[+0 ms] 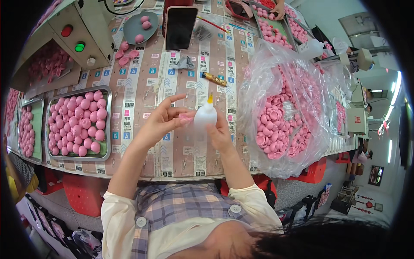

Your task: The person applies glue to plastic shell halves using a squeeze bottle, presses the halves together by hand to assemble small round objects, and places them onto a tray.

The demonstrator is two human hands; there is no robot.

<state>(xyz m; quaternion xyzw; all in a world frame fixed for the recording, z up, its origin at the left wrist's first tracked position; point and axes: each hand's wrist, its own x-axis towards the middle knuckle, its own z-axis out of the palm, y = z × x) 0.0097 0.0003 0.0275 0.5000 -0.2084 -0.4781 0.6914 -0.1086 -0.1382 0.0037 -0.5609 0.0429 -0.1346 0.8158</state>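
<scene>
Above the middle of the table my right hand (221,133) grips a white squeeze bottle (205,117), its yellow nozzle pointing up. Beside it, my left hand (160,120) pinches a small pink plastic piece (186,117) between thumb and fingers, close against the bottle's left side. The index finger of that hand sticks out. Just beyond the nozzle lies a short gold-and-black tube (214,79). To the right, a clear plastic bag (252,93) is spread open around many pink cup-shaped shells (274,125). A metal tray (109,129) of pink balls (75,121) sits at the left.
At the far left stands a machine (77,28) with red and green buttons. A phone (180,28) leans upright at the back, near a grey plate (129,32) with pink balls, loose pink pieces (125,55) and a crumpled grey scrap (184,63). Another person's hand (280,9) reaches into trays at the far right.
</scene>
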